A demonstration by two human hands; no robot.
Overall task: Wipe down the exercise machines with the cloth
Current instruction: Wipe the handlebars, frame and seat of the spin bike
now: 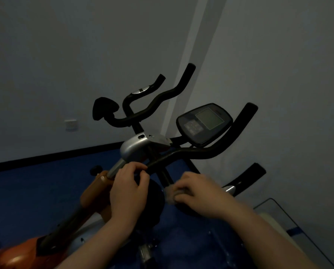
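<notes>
An exercise bike with black handlebars (pixel 197 152), a silver stem housing (pixel 137 146) and a dark console (pixel 205 123) fills the middle of the view. My left hand (pixel 129 189) curls its fingers round the near end of the black handlebar, by the silver post. My right hand (pixel 199 193) grips a small grey cloth (pixel 171 193) bunched against the black stem below the bars; the hand is motion-blurred. Most of the cloth is hidden under my fingers.
A second set of black handlebars (pixel 154 101) stands behind, near the grey wall. An orange frame part (pixel 98 189) lies lower left. The floor (pixel 45 183) is blue. A light box-like object (pixel 278 226) sits at the lower right. A wall socket (pixel 71 125) is at the left.
</notes>
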